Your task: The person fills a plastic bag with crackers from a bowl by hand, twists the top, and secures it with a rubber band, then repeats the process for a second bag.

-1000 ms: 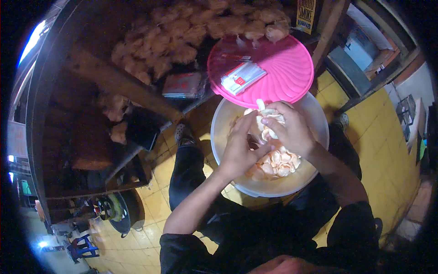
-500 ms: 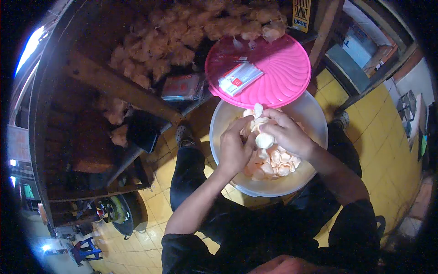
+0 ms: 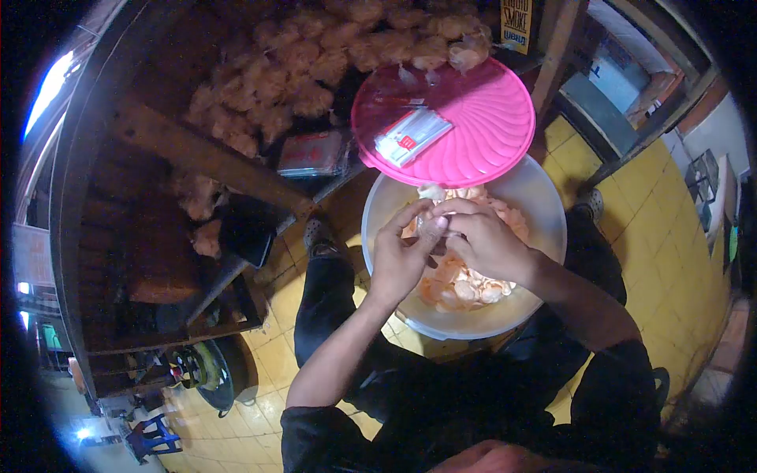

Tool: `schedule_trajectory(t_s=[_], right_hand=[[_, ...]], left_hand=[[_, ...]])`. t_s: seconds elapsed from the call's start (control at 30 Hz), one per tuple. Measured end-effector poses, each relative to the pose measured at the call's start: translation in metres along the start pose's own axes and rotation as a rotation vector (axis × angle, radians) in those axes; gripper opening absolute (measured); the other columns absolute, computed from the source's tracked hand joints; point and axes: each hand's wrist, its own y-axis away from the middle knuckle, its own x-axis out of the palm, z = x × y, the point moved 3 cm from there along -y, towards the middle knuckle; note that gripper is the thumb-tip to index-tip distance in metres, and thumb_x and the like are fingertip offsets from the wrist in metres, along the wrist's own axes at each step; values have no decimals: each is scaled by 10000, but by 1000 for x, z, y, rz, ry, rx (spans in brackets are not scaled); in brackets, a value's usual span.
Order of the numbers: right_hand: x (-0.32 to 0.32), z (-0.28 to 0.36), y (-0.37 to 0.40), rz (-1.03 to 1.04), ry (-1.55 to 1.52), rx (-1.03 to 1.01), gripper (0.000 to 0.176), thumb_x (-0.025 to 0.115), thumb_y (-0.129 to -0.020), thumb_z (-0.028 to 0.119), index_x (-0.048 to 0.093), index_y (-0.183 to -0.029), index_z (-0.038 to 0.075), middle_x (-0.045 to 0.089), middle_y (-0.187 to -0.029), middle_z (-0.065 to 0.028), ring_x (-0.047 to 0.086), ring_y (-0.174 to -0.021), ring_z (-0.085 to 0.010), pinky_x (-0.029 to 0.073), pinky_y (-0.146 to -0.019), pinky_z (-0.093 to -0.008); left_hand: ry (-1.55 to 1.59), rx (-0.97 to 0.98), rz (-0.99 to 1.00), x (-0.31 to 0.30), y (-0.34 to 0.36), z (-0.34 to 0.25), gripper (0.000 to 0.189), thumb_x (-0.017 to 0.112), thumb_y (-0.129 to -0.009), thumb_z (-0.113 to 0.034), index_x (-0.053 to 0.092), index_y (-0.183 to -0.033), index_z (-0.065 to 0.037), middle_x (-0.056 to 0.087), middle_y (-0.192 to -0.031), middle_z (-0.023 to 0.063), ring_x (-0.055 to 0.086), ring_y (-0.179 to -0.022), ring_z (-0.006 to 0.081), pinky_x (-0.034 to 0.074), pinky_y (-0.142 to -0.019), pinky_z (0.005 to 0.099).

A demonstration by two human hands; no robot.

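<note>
tub (image 3: 546,230) rim partly hidden by pink lid (image 3: 477,138); left hand (image 3: 397,258), right hand (image 3: 487,243) pinch unclear pale item (image 3: 431,226).

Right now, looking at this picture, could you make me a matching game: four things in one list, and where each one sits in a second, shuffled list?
Things
1. pink lid
2. white packet
3. pale tub
4. orange crackers

Places
A. heaped inside the tub
B. lying flat on the lid
C. directly under the left hand and right hand
D. overlapping the tub's far edge

Pairs: 1-D, 2-B, 3-C, 4-A
</note>
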Motion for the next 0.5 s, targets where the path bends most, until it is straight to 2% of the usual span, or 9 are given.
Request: schedule_trajectory(t_s=[0.03,0.1,0.2,0.27,0.3,0.37,0.43,0.5], right_hand=[[-2,5,-1,39,10,-8,262,639,-822,-28,662,-1082,-2,660,-1139,-162,646,-1065,-324,486,-949,-421],[-4,6,-2,79,18,-17,245,640,-824,-28,662,-1067,-8,661,-1138,-160,643,-1070,-329,486,-952,-419],[-8,3,-6,54,-45,-34,187,638,-855,-12,641,-1041,-25,665,-1115,-154,665,-1037,-290,518,-884,-384],[-6,-5,-3,-40,-611,409,173,617,-865,-42,618,-1037,-29,675,-1024,-180,687,-935,-308,541,-841,-378],[-10,-2,-3,-40,-611,410,173,617,-865,-42,618,-1037,-29,675,-1024,-180,687,-935,-308,541,-841,-378],[-20,5,-7,30,-192,280,150,646,-852,9,591,-981,-44,665,-974,-165,694,-921,-177,544,-794,-340],[-12,-5,-4,39,-156,321,149,652,-848,20,586,-966,-43,660,-941,-165,696,-902,-180,544,-795,-337],[-8,-9,-1,48,-113,353,150,657,-843,31,581,-950,-43,655,-908,-165,697,-883,-183,545,-795,-334]], left_hand=[[27,-28,-59,-2,0,0,370,680,-957,-174,594,-1265,12,690,-923,78,664,-684,132,528,-539,244],[-15,-19,-46,-6,-2,-1,314,660,-968,-156,620,-1232,8,690,-902,72,655,-669,121,520,-531,240],[-74,-35,-35,-9,-3,-8,229,615,-988,-118,663,-1178,0,689,-868,64,639,-644,100,512,-528,237],[-88,-63,-37,-10,-2,-6,204,592,-996,-97,679,-1156,-6,689,-855,62,633,-634,91,512,-531,237],[-66,-43,-20,-10,-2,-3,208,578,-1001,-99,684,-1151,-2,698,-869,61,632,-640,93,511,-544,241],[-41,-31,-1,-7,-1,2,215,563,-1005,-101,688,-1147,2,707,-884,59,631,-646,95,510,-558,245],[126,-8,41,3,0,-3,201,543,-1010,-74,697,-1121,-9,699,-868,46,638,-656,79,511,-558,232],[117,-10,54,5,1,-10,205,538,-1011,-79,700,-1113,-6,710,-902,50,643,-677,79,512,-565,229]])
